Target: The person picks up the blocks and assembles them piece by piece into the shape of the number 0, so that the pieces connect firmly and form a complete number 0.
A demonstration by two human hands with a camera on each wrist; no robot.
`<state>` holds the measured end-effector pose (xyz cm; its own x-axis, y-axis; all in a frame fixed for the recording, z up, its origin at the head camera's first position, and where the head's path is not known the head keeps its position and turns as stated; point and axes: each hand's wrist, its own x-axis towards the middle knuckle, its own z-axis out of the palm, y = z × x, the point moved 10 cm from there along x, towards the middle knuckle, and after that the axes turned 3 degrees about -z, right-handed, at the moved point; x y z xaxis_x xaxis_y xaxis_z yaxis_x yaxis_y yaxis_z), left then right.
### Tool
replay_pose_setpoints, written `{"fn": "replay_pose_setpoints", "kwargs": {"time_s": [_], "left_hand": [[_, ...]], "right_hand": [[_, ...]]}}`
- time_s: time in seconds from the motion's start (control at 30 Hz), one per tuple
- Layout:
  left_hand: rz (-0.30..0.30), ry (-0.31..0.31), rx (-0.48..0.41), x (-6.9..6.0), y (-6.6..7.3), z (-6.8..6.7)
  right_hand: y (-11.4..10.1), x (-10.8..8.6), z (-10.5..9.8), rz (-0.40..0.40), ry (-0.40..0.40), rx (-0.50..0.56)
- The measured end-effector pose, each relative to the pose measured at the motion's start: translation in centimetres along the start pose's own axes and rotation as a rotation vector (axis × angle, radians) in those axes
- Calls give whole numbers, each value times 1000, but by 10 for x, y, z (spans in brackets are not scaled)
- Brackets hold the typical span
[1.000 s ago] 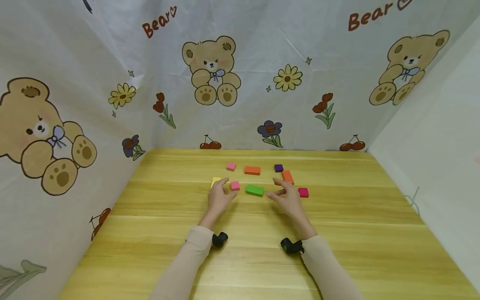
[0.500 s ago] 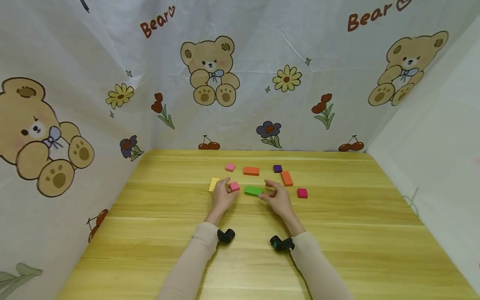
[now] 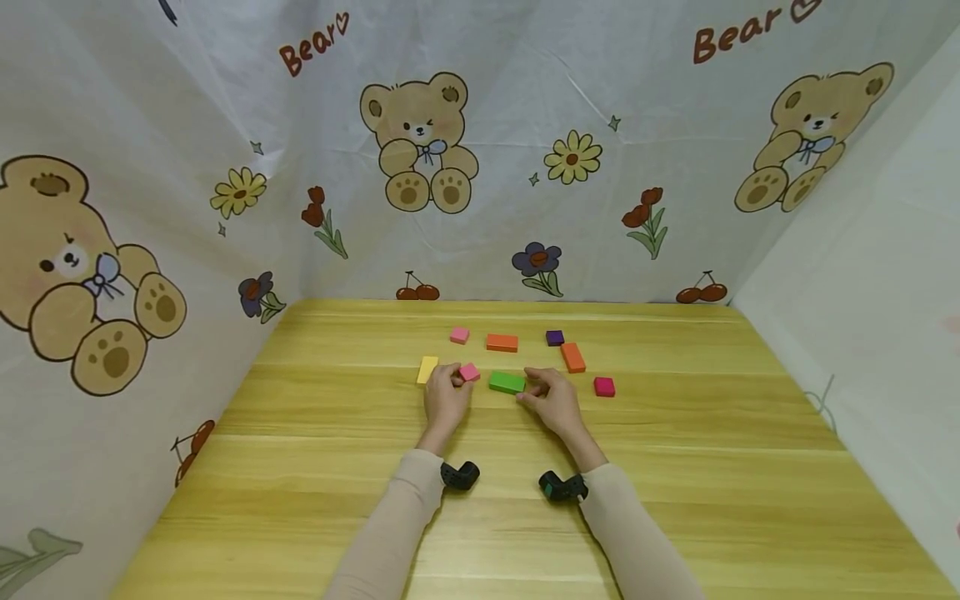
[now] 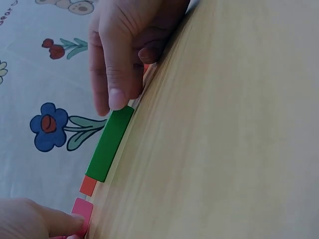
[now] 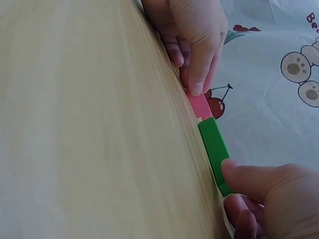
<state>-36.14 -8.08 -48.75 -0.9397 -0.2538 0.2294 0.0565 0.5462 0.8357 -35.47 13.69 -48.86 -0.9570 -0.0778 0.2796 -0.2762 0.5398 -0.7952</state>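
A pink block lies in the middle of the wooden table, pinched by the left hand between thumb and fingers. In the left wrist view the left thumb presses on that block's side. Just right of it is a longer green block. The right hand pinches the green block's right end, and the right wrist view shows the thumb against its side. A small gap separates the two blocks in the head view. The hands partly cover both blocks.
A yellow block sits close to the left hand. Behind are another pink block, an orange block and a purple block. A second orange block and a dark pink block lie right. Bear-print cloth stands behind.
Both hands have moved inward. The left hand has taken hold of the pink block, which is now turned slightly; the right hand has closed on the green block's end.
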Motion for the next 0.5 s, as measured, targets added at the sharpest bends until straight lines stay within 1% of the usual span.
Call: {"fn": "replay_pose_setpoints", "kwargs": {"time_s": [0.1, 0.3, 0.5], "left_hand": [[6, 10, -7, 0, -2, 1], [17, 17, -15, -1, -5, 3], [16, 17, -19, -1, -6, 3]], "right_hand": [[1, 0, 2, 3, -8, -35], [-2, 0, 2, -11, 3, -91], [-4, 0, 2, -30, 17, -98]]}}
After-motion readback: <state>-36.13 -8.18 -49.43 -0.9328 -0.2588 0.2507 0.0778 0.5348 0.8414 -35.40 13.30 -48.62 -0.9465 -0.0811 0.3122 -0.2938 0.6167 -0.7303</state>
